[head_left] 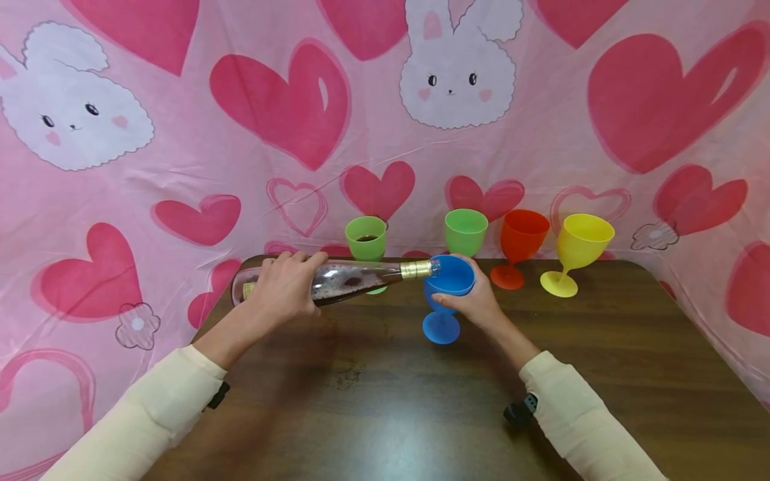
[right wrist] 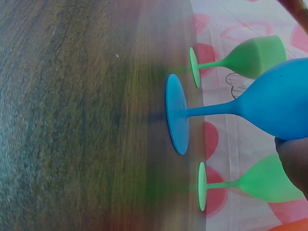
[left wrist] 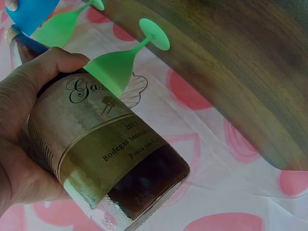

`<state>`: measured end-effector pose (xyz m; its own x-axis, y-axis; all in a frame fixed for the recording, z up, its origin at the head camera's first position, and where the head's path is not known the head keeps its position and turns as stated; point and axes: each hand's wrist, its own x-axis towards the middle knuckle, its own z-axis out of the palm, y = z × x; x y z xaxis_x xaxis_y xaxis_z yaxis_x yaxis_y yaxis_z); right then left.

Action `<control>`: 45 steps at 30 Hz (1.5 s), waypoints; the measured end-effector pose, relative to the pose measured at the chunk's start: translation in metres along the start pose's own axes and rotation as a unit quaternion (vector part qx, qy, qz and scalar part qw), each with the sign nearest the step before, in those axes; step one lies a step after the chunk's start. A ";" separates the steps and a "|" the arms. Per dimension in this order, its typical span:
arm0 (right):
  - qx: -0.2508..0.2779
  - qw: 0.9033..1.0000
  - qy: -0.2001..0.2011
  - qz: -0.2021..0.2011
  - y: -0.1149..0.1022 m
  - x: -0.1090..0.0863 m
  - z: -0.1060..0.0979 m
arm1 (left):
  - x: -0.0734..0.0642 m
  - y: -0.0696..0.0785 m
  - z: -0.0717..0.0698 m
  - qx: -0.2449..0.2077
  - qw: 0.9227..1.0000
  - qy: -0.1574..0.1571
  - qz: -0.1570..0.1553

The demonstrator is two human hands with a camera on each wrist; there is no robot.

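Observation:
My left hand (head_left: 285, 284) grips a wine bottle (head_left: 355, 277) round its body, tipped nearly level with the neck to the right. Its gold-collared mouth is over the rim of a blue goblet (head_left: 441, 327). In the left wrist view the bottle's printed label (left wrist: 96, 130) shows, with dark liquid in the glass. My right hand (head_left: 478, 300) holds the goblet by its bowl, thumb across the near side. From the right wrist, the blue goblet (right wrist: 269, 103) shows its stem and round foot. Behind the bottle stands a green goblet (head_left: 365, 248) with dark liquid inside.
Along the back edge of the wooden table (head_left: 385, 427) stand another green goblet (head_left: 466, 234), a red goblet (head_left: 523, 234) and a yellow goblet (head_left: 580, 244). Small dark spots mark the tabletop left of centre. A pink heart-patterned cloth (head_left: 373, 120) hangs behind.

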<state>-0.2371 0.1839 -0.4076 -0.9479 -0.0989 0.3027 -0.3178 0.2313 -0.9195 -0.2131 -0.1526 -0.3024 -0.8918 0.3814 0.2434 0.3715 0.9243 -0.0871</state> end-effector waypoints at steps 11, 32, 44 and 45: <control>0.007 1.000 0.004 0.000 -0.001 -0.001 0.001 | 0.000 -0.001 0.000 0.001 1.000 0.005 0.004; 0.013 1.000 0.000 -0.011 -0.001 0.001 0.002 | 0.001 -0.001 -0.003 0.009 1.000 0.008 0.006; 0.024 1.000 0.000 -0.005 -0.003 0.004 0.001 | 0.006 -0.002 -0.005 0.007 1.000 0.004 0.006; 0.024 1.000 0.000 -0.004 -0.003 0.005 0.001 | 0.006 -0.002 -0.005 0.006 1.000 0.004 0.006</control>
<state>-0.2405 0.1817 -0.4033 -0.9452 -0.1006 0.3106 -0.3245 0.1835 -0.9279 -0.2182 -0.1524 -0.2957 -0.8857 0.3918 0.2492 0.3784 0.9201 -0.1014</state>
